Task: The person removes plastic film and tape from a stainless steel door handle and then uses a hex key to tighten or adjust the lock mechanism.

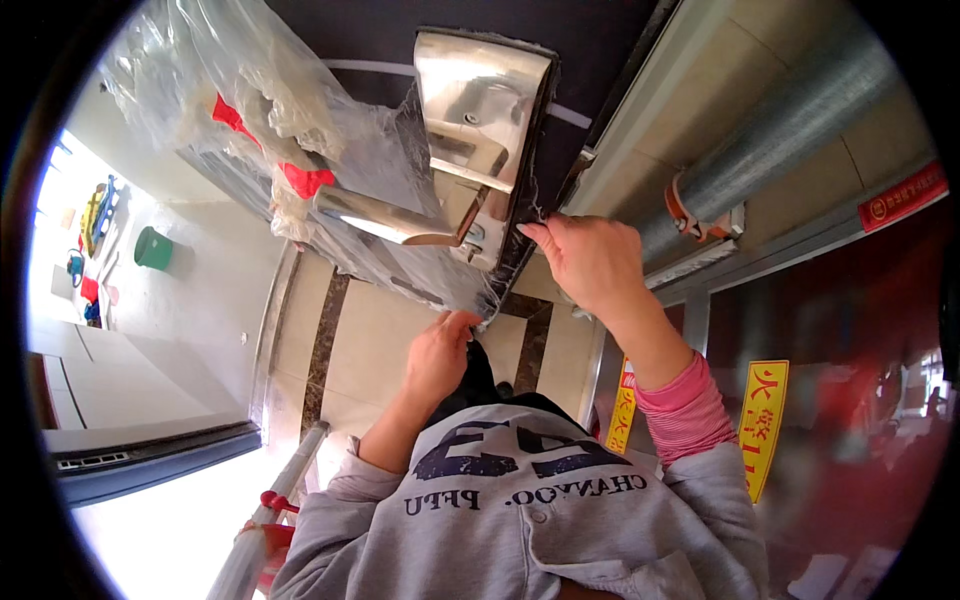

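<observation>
The left hand pinches plastic film at the edge of the door; the right hand — fingers curled, grip unclear — is beside the metal handle.

FREE: open space over tiled floor, left of left hand | BLOCKED: lever handle juts out beyond left hand; plastic film drapes alongside | RIGHT: grey pipe past right hand

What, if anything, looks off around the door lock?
The film: it hangs loose and crumpled on the door, left of the lock, instead of lying flat. Wispy shreds also line the lock's right edge, near the right hand. No spill shows.
</observation>
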Tool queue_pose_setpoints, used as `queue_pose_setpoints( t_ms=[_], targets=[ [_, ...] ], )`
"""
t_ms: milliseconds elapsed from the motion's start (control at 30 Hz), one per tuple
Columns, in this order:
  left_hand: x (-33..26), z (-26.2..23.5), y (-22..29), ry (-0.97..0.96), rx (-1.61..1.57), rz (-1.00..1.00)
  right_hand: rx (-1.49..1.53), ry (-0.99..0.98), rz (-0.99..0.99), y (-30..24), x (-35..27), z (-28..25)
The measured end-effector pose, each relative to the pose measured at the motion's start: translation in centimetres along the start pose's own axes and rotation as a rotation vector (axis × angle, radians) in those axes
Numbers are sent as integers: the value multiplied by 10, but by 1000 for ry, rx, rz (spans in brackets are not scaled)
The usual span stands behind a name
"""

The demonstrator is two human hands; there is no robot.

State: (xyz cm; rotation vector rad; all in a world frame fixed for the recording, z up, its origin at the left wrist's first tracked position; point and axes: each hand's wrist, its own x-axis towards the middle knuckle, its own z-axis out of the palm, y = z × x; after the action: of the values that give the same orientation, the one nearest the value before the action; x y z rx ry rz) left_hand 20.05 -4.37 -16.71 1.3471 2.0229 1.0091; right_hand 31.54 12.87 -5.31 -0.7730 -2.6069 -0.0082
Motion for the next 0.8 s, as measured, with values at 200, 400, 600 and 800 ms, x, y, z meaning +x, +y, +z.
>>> queue_pose_setpoints(
  t_ms=[200, 400, 600, 800],
  targets=[
    [9, -1, 16, 32, -17, 44, 13, 168, -145, 6, 0, 3],
    [7, -37, 55, 215, -25, 265, -70, 174, -68, 0, 4, -12],
    [29, -118, 104, 661, 328, 902, -69, 170, -79, -3, -1, -5],
    [96, -156, 111, 698, 550, 762, -67, 189, -112, -5, 0, -1]
  ],
)
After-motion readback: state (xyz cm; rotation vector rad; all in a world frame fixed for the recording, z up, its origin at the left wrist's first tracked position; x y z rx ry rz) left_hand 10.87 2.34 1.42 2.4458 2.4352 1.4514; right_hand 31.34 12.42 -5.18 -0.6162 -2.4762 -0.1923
